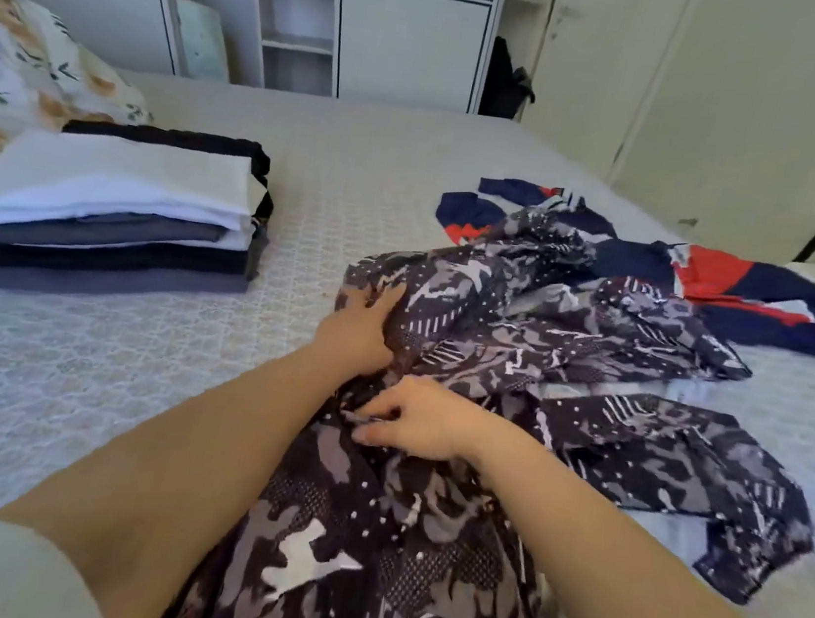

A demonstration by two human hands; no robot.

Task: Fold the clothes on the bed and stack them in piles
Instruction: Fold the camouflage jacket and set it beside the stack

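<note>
From the head view, your left hand [364,326] presses its fingers into the patterned garment [516,375], while your right hand [414,421] pinches a fold just below it. The cloth's long axis runs from that pinch toward you and away to the right, so your right hand is nearer the loose bulk.

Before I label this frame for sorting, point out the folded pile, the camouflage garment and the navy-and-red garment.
folded pile [114,197]: head view, on the white top layer.
camouflage garment [522,324]: head view, on its crumpled middle.
navy-and-red garment [739,290]: head view, on its red panel.
</note>
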